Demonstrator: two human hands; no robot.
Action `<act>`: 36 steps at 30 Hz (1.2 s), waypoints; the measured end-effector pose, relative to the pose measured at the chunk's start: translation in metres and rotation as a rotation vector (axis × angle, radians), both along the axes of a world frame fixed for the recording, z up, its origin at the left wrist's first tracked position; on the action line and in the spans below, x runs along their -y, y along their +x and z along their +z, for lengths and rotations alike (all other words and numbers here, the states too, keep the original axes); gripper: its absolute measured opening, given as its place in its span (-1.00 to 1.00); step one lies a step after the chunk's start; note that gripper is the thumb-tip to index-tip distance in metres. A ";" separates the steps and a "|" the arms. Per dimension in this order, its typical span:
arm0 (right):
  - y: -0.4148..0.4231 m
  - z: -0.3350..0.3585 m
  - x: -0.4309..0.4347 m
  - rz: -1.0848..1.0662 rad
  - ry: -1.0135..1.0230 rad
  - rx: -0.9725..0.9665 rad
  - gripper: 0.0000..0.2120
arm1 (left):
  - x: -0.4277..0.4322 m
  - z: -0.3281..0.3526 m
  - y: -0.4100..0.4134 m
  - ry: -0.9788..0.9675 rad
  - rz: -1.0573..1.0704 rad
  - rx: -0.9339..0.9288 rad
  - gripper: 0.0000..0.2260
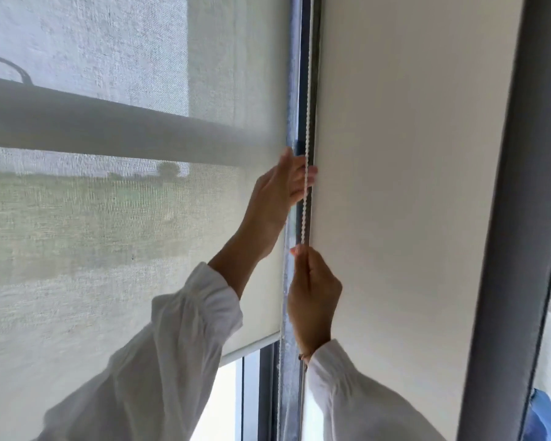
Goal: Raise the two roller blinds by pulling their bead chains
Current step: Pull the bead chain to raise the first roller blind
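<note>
White sleeves (172,361) fill the lower frame. Our right hand (314,294) pinches the bead chain (306,198) between thumb and fingertips; our left hand (280,192), higher up, curls its fingers around the same chain. It hangs in the gap by the window frame (295,90), between the sheer blind (109,218), whose bottom bar (252,346) sits partway up the glass, and the opaque blind (411,186).
</note>
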State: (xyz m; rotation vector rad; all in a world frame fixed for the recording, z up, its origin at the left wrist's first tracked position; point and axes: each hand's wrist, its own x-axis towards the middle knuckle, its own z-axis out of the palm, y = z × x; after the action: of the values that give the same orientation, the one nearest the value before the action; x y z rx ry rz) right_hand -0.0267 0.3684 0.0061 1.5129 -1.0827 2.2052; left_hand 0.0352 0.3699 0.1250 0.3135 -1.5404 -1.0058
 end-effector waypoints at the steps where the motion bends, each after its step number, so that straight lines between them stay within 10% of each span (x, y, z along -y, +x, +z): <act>1: 0.002 -0.011 0.000 0.001 0.027 -0.010 -0.62 | -0.002 0.006 -0.003 -0.003 0.011 0.019 -0.71; 10: 0.016 -0.064 -0.003 0.093 0.146 -0.062 -0.48 | 0.007 0.006 -0.014 0.051 0.265 -0.222 -0.66; 16: 0.007 -0.036 0.000 0.574 0.466 0.220 -0.74 | -0.001 0.002 -0.008 -0.017 0.240 -0.358 -0.64; 24: -0.012 0.015 -0.002 0.677 0.352 0.344 -0.65 | -0.006 -0.073 -0.006 -0.255 0.558 -0.128 -0.67; 36: -0.011 0.106 -0.024 0.661 0.167 0.311 -0.82 | -0.025 -0.162 -0.014 -0.233 0.469 0.036 -0.68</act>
State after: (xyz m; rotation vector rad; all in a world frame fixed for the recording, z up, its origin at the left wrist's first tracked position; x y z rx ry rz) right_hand -0.0378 0.3926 0.1116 1.8425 -0.9580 2.9337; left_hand 0.0216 0.3944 -0.0371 0.5016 -1.5043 -0.4526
